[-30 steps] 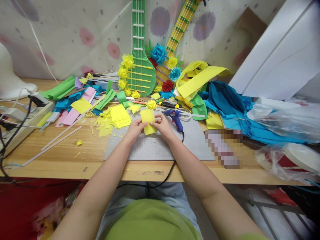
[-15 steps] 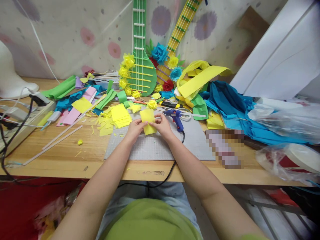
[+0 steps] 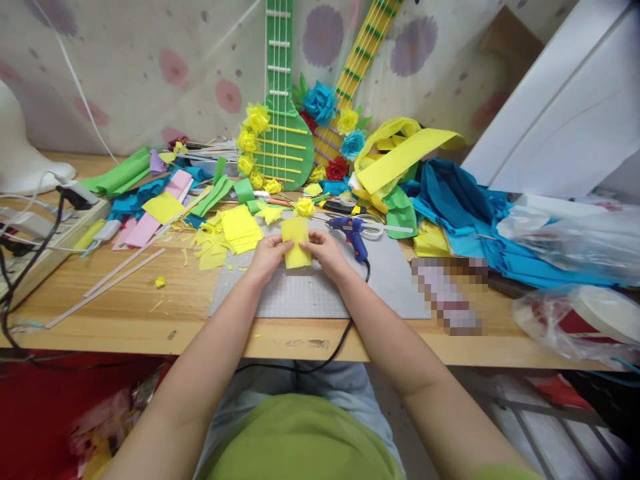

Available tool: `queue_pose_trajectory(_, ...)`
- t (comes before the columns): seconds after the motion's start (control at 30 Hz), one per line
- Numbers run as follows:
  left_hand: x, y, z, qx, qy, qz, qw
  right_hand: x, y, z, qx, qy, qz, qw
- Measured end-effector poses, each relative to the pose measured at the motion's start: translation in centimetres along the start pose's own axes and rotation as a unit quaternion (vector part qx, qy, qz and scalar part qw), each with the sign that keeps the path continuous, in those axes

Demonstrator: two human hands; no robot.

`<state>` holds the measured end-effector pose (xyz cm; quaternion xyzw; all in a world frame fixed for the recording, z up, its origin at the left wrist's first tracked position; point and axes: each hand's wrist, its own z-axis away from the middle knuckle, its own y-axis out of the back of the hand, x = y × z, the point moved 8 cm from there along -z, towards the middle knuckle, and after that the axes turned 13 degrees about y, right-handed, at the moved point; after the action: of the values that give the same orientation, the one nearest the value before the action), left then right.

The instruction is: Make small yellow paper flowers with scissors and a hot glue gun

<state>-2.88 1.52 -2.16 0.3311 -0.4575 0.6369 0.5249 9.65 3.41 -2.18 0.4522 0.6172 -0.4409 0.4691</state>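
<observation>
A small rectangle of yellow crepe paper point(image 3: 296, 244) is held upright above the grey cutting mat point(image 3: 390, 293). My left hand point(image 3: 270, 257) pinches its left edge between thumb and fingers. On the opposite edge, my right hand point(image 3: 325, 252) pinches it the same way. Just beyond the paper lies a yellow paper flower point(image 3: 304, 207). To the left sits a stack of yellow paper squares point(image 3: 241, 229), with yellow scraps point(image 3: 211, 252) beside it. A blue glue gun point(image 3: 353, 235) rests on the mat close to my right hand.
Behind stand a green paper-covered instrument point(image 3: 285, 150) and a yellow one point(image 3: 367, 50), both decorated with flowers. Blue crepe paper point(image 3: 460, 200) is heaped at right. A power strip point(image 3: 55, 240) is at left. The glue gun's black cord point(image 3: 345, 337) hangs over the table edge.
The yellow paper has straightened from a slight tilt and stands more upright. My right fingers have shifted slightly at its right edge. The other things stay in place.
</observation>
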Motion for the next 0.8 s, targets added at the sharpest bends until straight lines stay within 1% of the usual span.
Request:
queue_pose_trajectory(0.07, 0.0, -0.1, 0.0, -0.006, 0.003, -0.014, 1.0, 0.2, -0.3, 0.0, -0.023, -0.017, -0.037, 0.999)
queue_pose_trajectory(0.13, 0.1, -0.2, 0.0, -0.017, 0.001, -0.023, 1.0, 0.4, -0.4, 0.1, -0.03, -0.033, -0.058, 0.997)
queue_pose_trajectory(0.23, 0.2, -0.4, 0.0, -0.029, -0.013, -0.033, 0.999, 0.5, -0.5, 0.1, -0.032, -0.047, -0.081, 0.995)
queue_pose_trajectory(0.37, 0.5, -0.4, 0.0, -0.028, -0.029, -0.052, 0.998, 0.6, -0.5, 0.0, -0.017, -0.055, -0.113, 0.992)
queue_pose_trajectory(0.53, 0.8, -0.3, 0.4, -0.013, -0.02, -0.049, 0.998, 0.4, -0.2, 0.1, -0.006, -0.045, -0.094, 0.995)
queue_pose_trajectory(0.63, 1.0, -0.4, 0.7, -0.012, -0.009, -0.05, 0.999, -0.1, -0.1, 0.2, 0.004, -0.033, -0.063, 0.997)
queue_pose_trajectory(0.8, 1.1, -0.1, 0.7, -0.009, -0.01, -0.049, 0.999, -1.7, -0.2, 0.2, -0.001, 0.024, -0.008, 1.0)
